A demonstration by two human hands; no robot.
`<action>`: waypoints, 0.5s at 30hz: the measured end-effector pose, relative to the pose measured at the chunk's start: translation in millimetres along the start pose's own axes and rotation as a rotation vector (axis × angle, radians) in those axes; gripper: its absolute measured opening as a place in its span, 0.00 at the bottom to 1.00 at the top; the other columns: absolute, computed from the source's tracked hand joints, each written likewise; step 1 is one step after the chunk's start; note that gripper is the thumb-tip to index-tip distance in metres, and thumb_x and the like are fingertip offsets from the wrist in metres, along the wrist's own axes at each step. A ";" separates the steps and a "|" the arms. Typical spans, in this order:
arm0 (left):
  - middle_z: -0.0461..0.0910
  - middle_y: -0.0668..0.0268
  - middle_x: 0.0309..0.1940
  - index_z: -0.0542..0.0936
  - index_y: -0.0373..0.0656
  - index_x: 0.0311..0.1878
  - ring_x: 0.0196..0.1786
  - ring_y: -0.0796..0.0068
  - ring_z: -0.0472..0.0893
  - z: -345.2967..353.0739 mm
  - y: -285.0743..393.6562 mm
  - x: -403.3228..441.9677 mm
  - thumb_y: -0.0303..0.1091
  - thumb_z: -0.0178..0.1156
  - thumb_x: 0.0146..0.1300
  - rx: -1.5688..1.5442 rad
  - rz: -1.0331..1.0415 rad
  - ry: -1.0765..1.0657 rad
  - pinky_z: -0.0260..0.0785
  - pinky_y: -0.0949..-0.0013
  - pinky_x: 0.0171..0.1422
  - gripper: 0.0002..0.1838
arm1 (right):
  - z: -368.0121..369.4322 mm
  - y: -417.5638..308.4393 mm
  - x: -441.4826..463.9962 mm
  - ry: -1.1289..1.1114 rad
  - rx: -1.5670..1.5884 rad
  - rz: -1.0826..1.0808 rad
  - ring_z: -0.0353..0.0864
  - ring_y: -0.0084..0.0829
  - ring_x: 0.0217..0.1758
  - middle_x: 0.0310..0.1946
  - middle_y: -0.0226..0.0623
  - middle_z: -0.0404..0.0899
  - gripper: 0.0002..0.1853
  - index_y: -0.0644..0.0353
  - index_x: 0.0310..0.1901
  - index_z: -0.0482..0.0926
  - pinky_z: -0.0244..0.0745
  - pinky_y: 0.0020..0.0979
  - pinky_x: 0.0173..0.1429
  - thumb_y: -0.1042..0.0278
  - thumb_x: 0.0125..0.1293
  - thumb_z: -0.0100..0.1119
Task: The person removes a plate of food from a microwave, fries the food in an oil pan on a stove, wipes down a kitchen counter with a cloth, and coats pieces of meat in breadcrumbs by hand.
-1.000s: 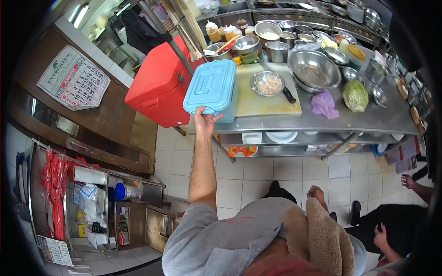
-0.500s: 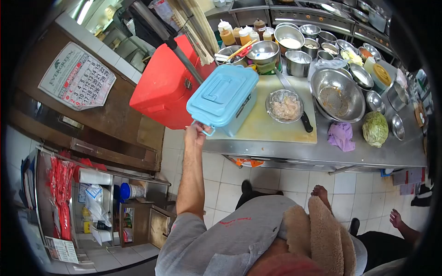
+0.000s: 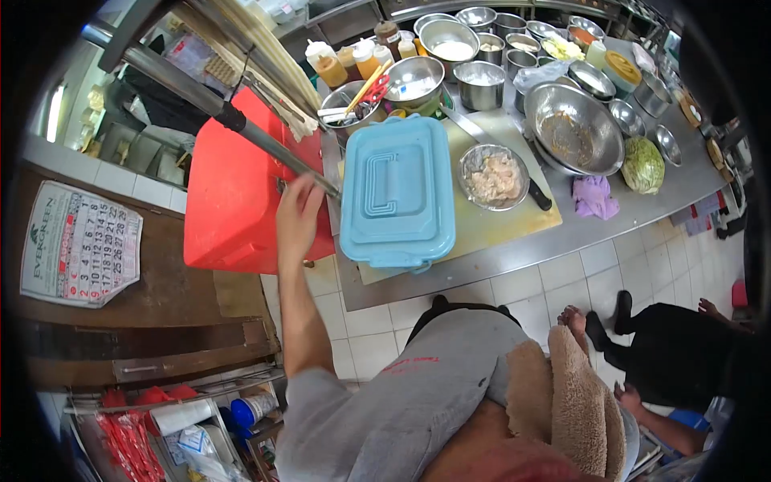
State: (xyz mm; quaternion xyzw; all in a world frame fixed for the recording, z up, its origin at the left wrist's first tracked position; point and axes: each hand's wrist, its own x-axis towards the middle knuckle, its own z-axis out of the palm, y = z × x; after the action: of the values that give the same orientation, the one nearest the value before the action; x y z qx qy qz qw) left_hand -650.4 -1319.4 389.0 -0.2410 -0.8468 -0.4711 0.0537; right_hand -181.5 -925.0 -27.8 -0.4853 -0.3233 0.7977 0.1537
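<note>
Steel table [image 3: 679, 178] | 1 blue box [image 3: 396, 193] | 1 red cooler [image 3: 229, 193] | 2 hands [image 3: 298, 215] [image 3: 572, 320]: left at cooler, grips unclear

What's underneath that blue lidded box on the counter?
The blue box sits on a cutting board, which shows past its edges, on the steel counter. The patch of board directly beneath is covered, so anything there can't be seen.
</note>
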 end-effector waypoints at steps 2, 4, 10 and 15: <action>0.73 0.52 0.46 0.73 0.34 0.47 0.50 0.60 0.73 31.1 -22.9 66.9 0.43 0.56 0.56 0.240 0.286 -0.093 0.64 0.65 0.52 0.22 | 7.2 11.3 -14.5 0.058 0.015 -0.045 0.57 0.19 0.14 0.15 0.25 0.59 0.05 0.56 0.31 0.67 0.53 0.21 0.17 0.79 0.53 0.48; 0.77 0.57 0.41 0.75 0.35 0.47 0.43 0.69 0.76 74.8 -43.9 123.4 0.46 0.55 0.57 0.253 0.300 -0.202 0.67 0.70 0.46 0.23 | 22.8 18.8 -38.6 0.073 0.167 -0.039 0.56 0.19 0.13 0.15 0.24 0.58 0.04 0.55 0.28 0.66 0.52 0.20 0.16 0.77 0.54 0.47; 0.78 0.52 0.25 0.79 0.35 0.30 0.32 0.59 0.79 110.1 -37.8 198.5 0.61 0.50 0.53 0.378 0.290 -0.872 0.68 0.63 0.39 0.31 | 35.9 55.4 -90.5 0.134 0.265 -0.065 0.54 0.19 0.13 0.13 0.23 0.53 0.12 0.52 0.17 0.58 0.49 0.20 0.16 0.79 0.51 0.45; 0.78 0.52 0.27 0.79 0.36 0.30 0.33 0.58 0.78 104.8 -22.7 181.1 0.51 0.51 0.57 0.471 0.333 -0.888 0.67 0.62 0.38 0.24 | 6.1 78.0 -108.8 0.069 0.388 -0.110 0.52 0.19 0.12 0.12 0.25 0.53 0.10 0.53 0.17 0.59 0.47 0.21 0.14 0.80 0.48 0.44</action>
State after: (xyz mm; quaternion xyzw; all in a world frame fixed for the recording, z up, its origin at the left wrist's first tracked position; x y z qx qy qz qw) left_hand -805.6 -1178.3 371.4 -0.5301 -0.8211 -0.1058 -0.1832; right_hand -129.0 -1046.0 -4.2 -0.4553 -0.1842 0.8184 0.2983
